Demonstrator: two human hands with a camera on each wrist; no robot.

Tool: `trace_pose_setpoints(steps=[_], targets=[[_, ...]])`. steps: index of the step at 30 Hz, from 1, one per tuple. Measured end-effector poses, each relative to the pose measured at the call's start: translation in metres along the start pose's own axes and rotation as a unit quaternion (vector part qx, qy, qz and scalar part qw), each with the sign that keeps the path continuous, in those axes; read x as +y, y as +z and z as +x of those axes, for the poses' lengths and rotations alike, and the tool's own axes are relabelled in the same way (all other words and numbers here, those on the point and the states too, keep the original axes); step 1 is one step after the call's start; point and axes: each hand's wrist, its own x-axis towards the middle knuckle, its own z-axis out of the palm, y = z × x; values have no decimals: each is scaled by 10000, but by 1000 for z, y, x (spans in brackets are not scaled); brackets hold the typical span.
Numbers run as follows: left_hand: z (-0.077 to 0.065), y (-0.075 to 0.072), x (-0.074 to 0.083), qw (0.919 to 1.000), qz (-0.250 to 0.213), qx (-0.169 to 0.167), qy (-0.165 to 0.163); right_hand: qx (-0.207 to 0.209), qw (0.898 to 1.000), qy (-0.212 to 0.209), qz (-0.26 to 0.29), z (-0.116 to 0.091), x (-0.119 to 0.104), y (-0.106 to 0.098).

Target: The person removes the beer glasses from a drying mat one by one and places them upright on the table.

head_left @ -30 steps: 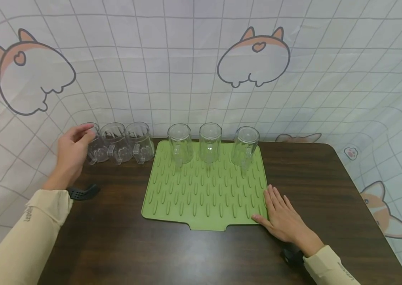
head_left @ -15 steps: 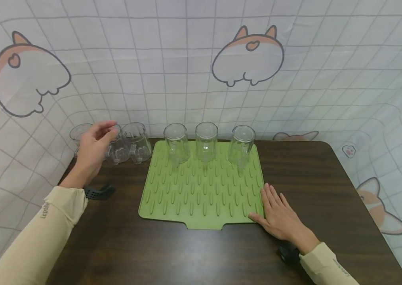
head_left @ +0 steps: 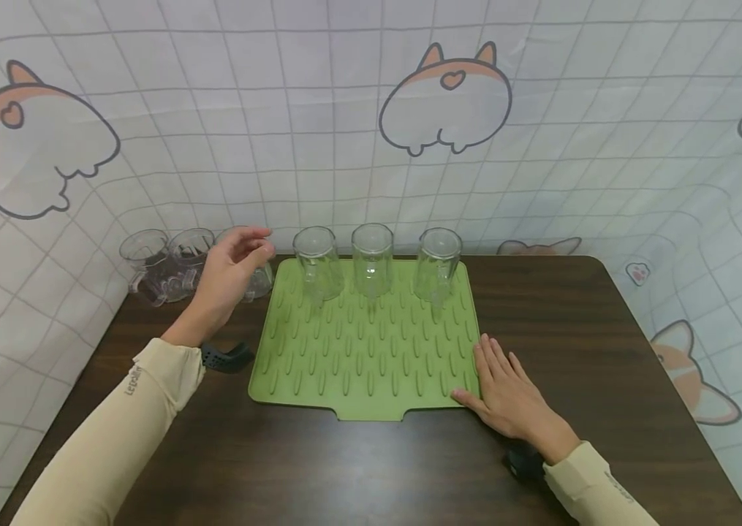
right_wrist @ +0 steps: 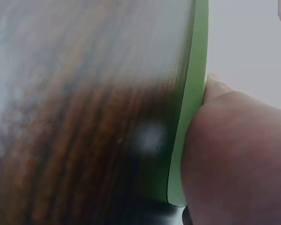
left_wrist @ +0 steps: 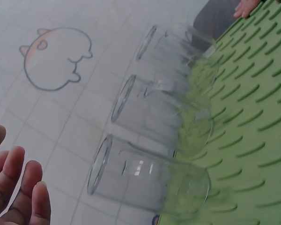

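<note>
My left hand (head_left: 222,277) hangs in the air over the mugs at the left, fingers bent loosely, with nothing in them. Behind it the third glass mug (head_left: 262,283) of that row is partly hidden; the first mug (head_left: 145,256) and second mug (head_left: 188,252) stand farther left. On the green ridged mat (head_left: 344,351) a left mug (head_left: 318,267), a middle mug (head_left: 373,263) and a right mug (head_left: 438,267) are lined up along the back edge. My right hand (head_left: 512,398) lies flat at the mat's right edge, thumb and fingertips on its border.
The dark wooden table (head_left: 357,475) reaches in front of the mat and to its right. A white gridded cloth (head_left: 318,109) with cartoon dogs hangs right behind the mugs and down both sides.
My left hand has swept rightward from the leftmost mug, past the second, to the third. The right hand keeps its place on the mat's edge. The head view has shifted slightly.
</note>
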Motion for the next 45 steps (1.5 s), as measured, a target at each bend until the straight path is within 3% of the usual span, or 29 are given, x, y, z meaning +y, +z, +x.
trace_pose_setpoints(steps=[26,45], targets=[[5,99,2,9918,-451,-1190,128,60,10000,36,45,1,2,3],[4,149,-1,9842,-733,-1609,79,39,9999,101,38,1,2,4]])
